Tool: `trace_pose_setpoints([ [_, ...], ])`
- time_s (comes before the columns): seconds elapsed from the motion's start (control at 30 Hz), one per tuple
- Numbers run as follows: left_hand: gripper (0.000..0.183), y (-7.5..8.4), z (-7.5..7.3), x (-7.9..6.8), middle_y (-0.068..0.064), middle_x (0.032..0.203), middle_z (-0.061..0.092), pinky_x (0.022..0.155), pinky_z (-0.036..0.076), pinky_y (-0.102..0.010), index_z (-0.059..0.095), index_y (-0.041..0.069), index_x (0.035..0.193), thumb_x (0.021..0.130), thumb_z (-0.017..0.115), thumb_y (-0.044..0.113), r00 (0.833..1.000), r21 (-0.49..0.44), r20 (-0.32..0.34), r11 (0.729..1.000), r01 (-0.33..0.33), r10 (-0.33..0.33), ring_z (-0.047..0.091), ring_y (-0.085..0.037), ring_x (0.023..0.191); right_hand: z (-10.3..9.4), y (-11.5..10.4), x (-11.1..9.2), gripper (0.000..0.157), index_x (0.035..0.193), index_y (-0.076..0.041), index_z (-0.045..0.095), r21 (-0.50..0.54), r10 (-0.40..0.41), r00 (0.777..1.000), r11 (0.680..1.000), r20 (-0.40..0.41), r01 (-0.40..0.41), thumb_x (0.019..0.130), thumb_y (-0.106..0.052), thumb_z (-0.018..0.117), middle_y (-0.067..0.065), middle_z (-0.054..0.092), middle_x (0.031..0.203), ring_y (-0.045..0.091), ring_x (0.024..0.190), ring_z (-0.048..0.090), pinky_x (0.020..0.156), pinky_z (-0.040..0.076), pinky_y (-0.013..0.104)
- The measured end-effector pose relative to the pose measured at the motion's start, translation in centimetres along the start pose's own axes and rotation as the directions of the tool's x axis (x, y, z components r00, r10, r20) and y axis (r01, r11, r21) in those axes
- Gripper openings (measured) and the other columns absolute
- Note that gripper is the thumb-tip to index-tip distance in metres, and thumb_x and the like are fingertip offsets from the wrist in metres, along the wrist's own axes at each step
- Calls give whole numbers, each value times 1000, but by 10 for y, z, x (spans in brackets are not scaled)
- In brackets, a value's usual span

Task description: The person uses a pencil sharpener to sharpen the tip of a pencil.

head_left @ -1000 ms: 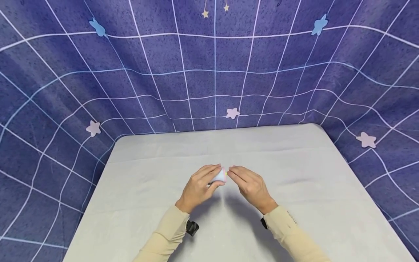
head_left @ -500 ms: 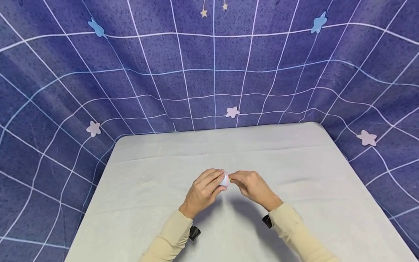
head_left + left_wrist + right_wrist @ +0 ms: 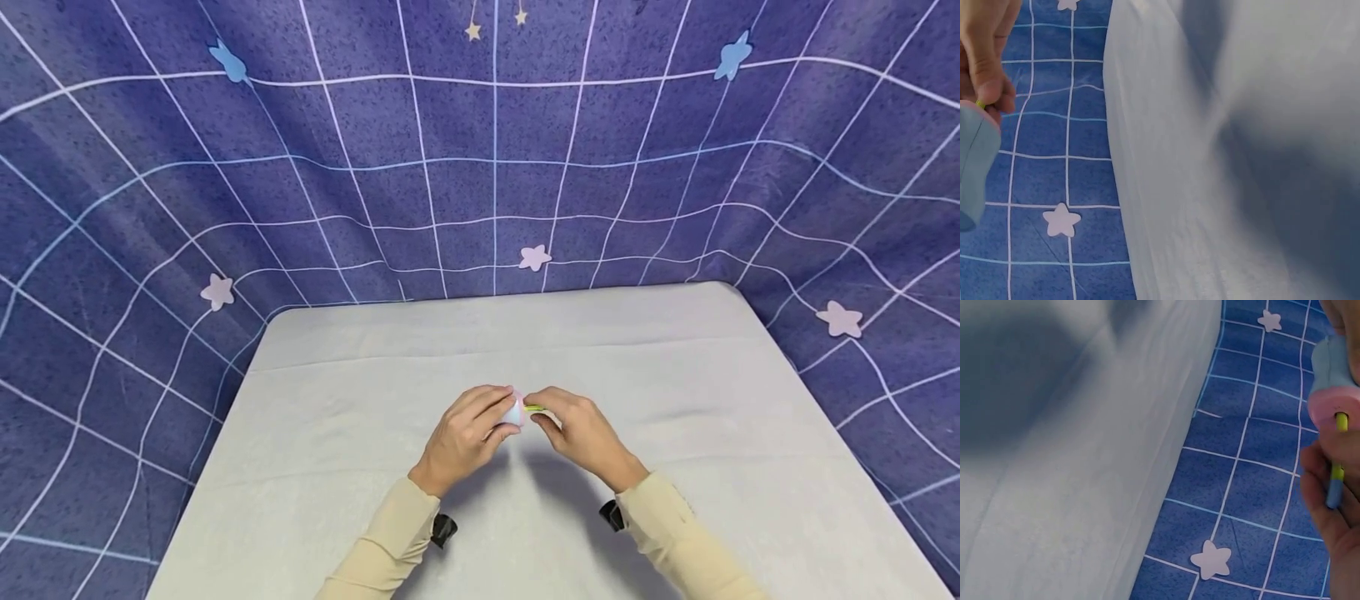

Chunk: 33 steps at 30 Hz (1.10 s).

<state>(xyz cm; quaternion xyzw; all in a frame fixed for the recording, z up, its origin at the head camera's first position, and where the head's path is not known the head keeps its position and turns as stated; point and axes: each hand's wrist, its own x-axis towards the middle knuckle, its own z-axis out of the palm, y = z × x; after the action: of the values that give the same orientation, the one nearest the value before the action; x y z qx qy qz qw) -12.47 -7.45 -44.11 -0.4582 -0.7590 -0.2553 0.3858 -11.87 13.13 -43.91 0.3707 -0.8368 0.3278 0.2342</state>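
My left hand grips a small light-blue pencil sharpener with a pink end, held sideways above the table. In the right wrist view, a yellow-green pencil with a blue-grey tip at its outer end enters the round hole in the pink end. My right hand pinches that pencil between thumb and fingers, close to the hole. The left wrist view has the blue body at its left edge, and my right hand above it. The inserted end of the pencil is hidden inside.
A table with a pale grey cloth lies under both hands. Behind it and at its sides hangs a blue curtain with a grid of lines and stars. Black straps show at the wrists.
My right hand has drawn its fingers in from a straighter pose and shifted slightly right, so more of the pencil shows. My left hand, with the sharpener, has moved slightly right and nearer.
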Motion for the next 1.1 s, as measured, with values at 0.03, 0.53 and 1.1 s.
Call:
trace_pose_setpoints([
  [0.03,39,0,-1,0,-16,105,69,90,52,-32,69,-6,106,80,75,23,1000,-14,7,1000,23,-23,66,-27,97,1,0,-1,24,97,-3,69,-16,-14,1000,1000,-24,13,76,7,74,5,72,91,16,81,69,68,56,25],
  [0.53,48,1,-12,4,-16,114,67,94,51,-27,65,-6,115,77,79,21,969,-95,168,975,199,-182,63,-25,106,7,2,-4,28,95,-6,69,-85,-86,989,993,-121,76,73,11,73,5,71,91,16,78,68,64,55,24],
  [1.1,43,-2,-14,10,-14,109,69,90,53,-27,65,-7,115,79,77,13,943,-174,192,937,304,-270,65,-24,103,8,6,-3,30,98,1,71,-373,-354,913,890,-205,261,100,-1,41,11,71,94,22,84,69,76,56,28],
])
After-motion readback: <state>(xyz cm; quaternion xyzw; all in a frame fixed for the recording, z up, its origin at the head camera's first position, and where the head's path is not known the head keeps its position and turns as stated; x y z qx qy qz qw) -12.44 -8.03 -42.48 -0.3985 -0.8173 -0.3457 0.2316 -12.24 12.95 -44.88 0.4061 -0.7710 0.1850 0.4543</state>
